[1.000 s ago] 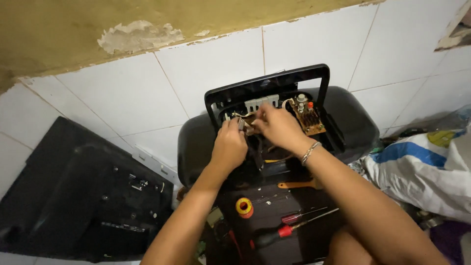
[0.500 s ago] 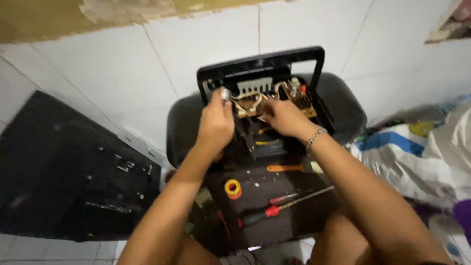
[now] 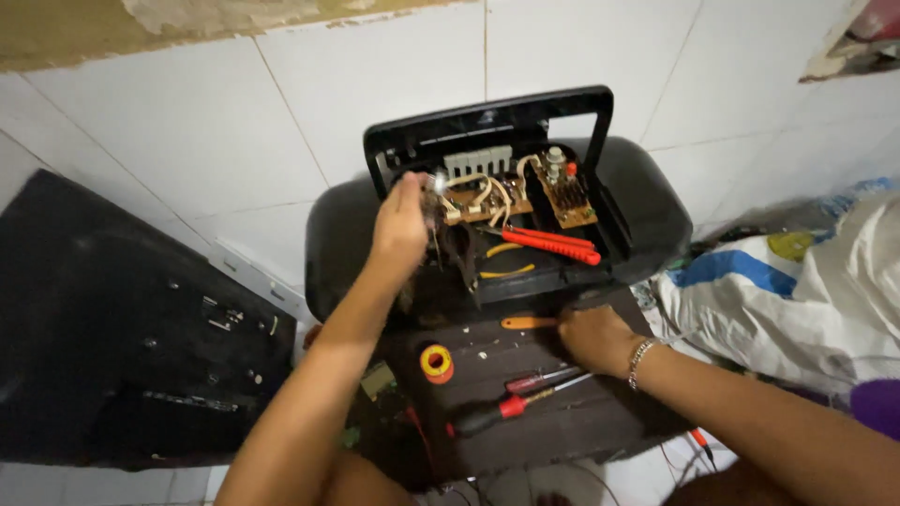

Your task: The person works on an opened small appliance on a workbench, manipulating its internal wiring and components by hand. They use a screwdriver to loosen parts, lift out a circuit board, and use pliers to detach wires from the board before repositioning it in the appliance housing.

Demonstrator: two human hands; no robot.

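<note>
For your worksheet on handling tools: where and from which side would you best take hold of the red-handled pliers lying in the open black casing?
Grip the red-handled pliers by the paired red handles, near their right-hand ends, coming from above and the right. The handles lie flat and exposed there, while the jaw end sits close against the circuit board and wires.

White tiled wall (image 3: 375, 84), large black panel (image 3: 122, 347) (leaning at left), white and blue sack (image 3: 778, 300), solder spool (image 3: 436, 362)

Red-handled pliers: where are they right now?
In the head view, the red-handled pliers lie inside the open black device, just below the two brown circuit boards, right of the left hand and above the right hand.
</note>
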